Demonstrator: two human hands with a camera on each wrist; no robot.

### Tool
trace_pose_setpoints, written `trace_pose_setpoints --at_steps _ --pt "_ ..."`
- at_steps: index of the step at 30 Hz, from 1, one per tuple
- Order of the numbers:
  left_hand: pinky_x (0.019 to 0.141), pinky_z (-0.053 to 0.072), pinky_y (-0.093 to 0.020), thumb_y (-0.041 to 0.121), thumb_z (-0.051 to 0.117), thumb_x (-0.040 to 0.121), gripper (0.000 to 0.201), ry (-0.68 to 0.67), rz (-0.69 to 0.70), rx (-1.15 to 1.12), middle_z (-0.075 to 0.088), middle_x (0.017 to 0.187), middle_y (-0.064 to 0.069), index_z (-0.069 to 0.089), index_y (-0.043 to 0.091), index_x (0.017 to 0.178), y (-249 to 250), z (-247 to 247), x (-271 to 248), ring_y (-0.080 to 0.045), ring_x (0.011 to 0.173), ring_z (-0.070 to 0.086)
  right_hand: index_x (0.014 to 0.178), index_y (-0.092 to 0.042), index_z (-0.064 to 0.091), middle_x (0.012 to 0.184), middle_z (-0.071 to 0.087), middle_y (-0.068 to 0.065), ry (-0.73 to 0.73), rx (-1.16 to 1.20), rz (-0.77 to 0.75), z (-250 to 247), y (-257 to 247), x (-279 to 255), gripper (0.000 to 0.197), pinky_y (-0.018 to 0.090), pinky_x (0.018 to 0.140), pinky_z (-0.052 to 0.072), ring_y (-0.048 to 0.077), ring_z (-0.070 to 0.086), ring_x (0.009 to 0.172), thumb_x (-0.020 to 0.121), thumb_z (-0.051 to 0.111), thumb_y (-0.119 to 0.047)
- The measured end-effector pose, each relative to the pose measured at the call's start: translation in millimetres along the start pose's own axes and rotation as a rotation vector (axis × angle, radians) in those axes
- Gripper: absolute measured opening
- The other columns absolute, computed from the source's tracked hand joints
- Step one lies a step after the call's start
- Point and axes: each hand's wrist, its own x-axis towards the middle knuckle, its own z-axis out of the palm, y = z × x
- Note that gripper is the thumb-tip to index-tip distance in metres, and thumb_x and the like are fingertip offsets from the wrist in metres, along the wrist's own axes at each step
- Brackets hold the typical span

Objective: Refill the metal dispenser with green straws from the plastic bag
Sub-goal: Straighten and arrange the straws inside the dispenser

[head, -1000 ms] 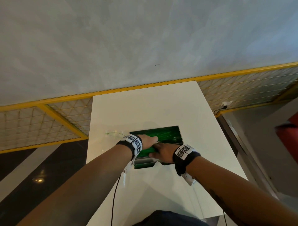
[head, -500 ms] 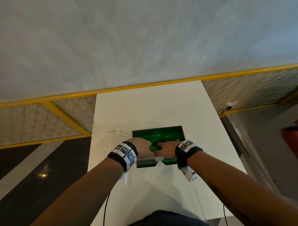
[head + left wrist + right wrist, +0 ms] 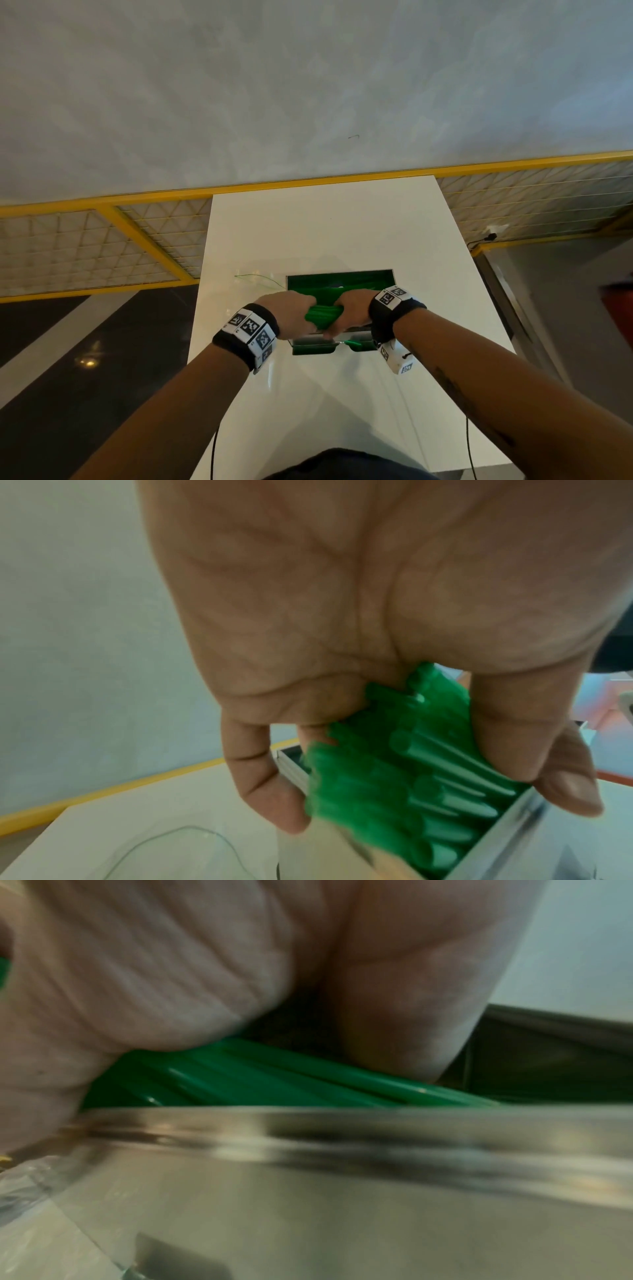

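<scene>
The metal dispenser (image 3: 346, 337) stands open on the white table (image 3: 325, 233), its inside green with straws. A bundle of green straws (image 3: 322, 315) lies crosswise over its near part. My left hand (image 3: 291, 310) grips the bundle's left end, and my right hand (image 3: 349, 310) grips its right end. In the left wrist view thumb and fingers curl round the straws (image 3: 411, 777) above the dispenser's rim (image 3: 514, 821). The right wrist view shows straws (image 3: 274, 1083) under my palm behind the steel wall (image 3: 377, 1191). The clear plastic bag (image 3: 185, 848) lies left of the dispenser.
The table's far edge meets a grey wall with a yellow rail (image 3: 308, 183). Yellow-framed mesh panels (image 3: 85, 253) flank the table. A dark floor (image 3: 68, 359) lies left, and thin cables (image 3: 214, 455) hang off the near edge.
Both hands have drawn back from lying over the straws inside the dispenser to its near side. Their fingers have curled round a bundle, which now sits a little higher.
</scene>
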Motion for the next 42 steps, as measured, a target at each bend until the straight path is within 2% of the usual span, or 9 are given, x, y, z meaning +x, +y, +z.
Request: trace_pose_setpoints --at_steps 4,10,15,21,24,29,34,38,42 --pt "0.100 0.040 -0.051 0.059 0.049 0.098 0.046 0.029 0.001 0.098 0.059 0.117 0.000 0.049 0.029 0.133 -3 9 3 -0.025 0.109 0.060 0.114 -0.029 0.066 0.105 0.071 -0.003 -0.002 -0.056 -0.030 -5 2 1 0.068 0.041 0.095 0.053 0.019 0.066 0.094 0.065 0.072 -0.076" --pt "0.098 0.046 -0.049 0.058 0.042 0.102 0.047 0.071 0.020 0.008 0.059 0.119 -0.003 0.049 0.025 0.135 -6 8 1 -0.025 0.107 0.061 0.118 -0.021 0.065 0.107 0.072 0.003 0.004 -0.171 -0.092 -13 -3 1 0.059 0.040 0.095 0.052 0.023 0.066 0.096 0.082 0.066 -0.068" --pt "0.097 0.043 -0.052 0.050 0.031 0.109 0.050 0.114 0.022 0.107 0.055 0.134 -0.007 0.039 0.023 0.149 -5 18 5 -0.028 0.124 0.052 0.129 -0.020 0.059 0.116 0.066 0.005 0.006 -0.270 -0.054 -16 -1 2 0.056 0.036 0.094 0.048 0.025 0.062 0.103 0.093 0.054 -0.062" --pt "0.103 0.039 -0.053 0.077 0.037 0.095 0.073 0.049 -0.001 0.207 0.059 0.127 -0.003 0.049 0.021 0.140 3 13 12 -0.027 0.119 0.057 0.129 -0.023 0.058 0.127 0.066 0.008 -0.006 -0.295 -0.010 -6 11 4 0.037 0.036 0.092 0.049 0.028 0.063 0.107 0.094 0.058 -0.034" --pt "0.105 0.040 -0.052 0.066 0.047 0.098 0.064 0.103 0.012 0.120 0.058 0.131 -0.003 0.045 0.023 0.145 5 10 14 -0.027 0.123 0.056 0.135 -0.017 0.054 0.127 0.066 0.011 0.043 -0.289 -0.041 -13 11 2 0.040 0.038 0.093 0.051 0.031 0.064 0.113 0.096 0.058 -0.025" --pt "0.108 0.041 -0.059 0.056 0.047 0.102 0.067 0.216 -0.018 0.137 0.044 0.153 -0.010 0.020 0.033 0.160 4 17 14 -0.033 0.139 0.042 0.135 -0.017 0.051 0.125 0.061 0.011 0.222 -0.338 -0.101 -24 12 5 0.041 0.045 0.093 0.055 0.030 0.064 0.110 0.095 0.059 -0.015" --pt "0.110 0.038 -0.059 0.047 0.042 0.106 0.058 0.292 -0.030 0.180 0.043 0.155 -0.010 0.023 0.033 0.160 4 34 11 -0.032 0.140 0.043 0.140 -0.017 0.048 0.130 0.057 0.008 0.310 -0.424 -0.091 -13 17 11 0.051 0.044 0.088 0.057 0.029 0.064 0.114 0.092 0.064 -0.006" --pt "0.111 0.036 -0.064 0.044 0.057 0.100 0.048 0.414 0.023 0.182 0.041 0.158 -0.010 0.048 0.030 0.145 5 38 8 -0.033 0.145 0.037 0.121 -0.014 0.055 0.122 0.061 0.008 0.386 -0.375 -0.064 -13 18 4 0.029 0.044 0.085 0.058 0.028 0.065 0.106 0.093 0.061 -0.013" --pt "0.085 0.048 -0.053 0.042 0.072 0.087 0.030 0.499 0.114 0.237 0.061 0.122 -0.009 0.069 0.023 0.111 8 41 5 -0.033 0.108 0.055 0.124 -0.011 0.058 0.120 0.059 0.011 0.253 -0.325 -0.123 -13 13 -5 0.036 0.044 0.089 0.058 0.030 0.065 0.105 0.088 0.063 -0.008"
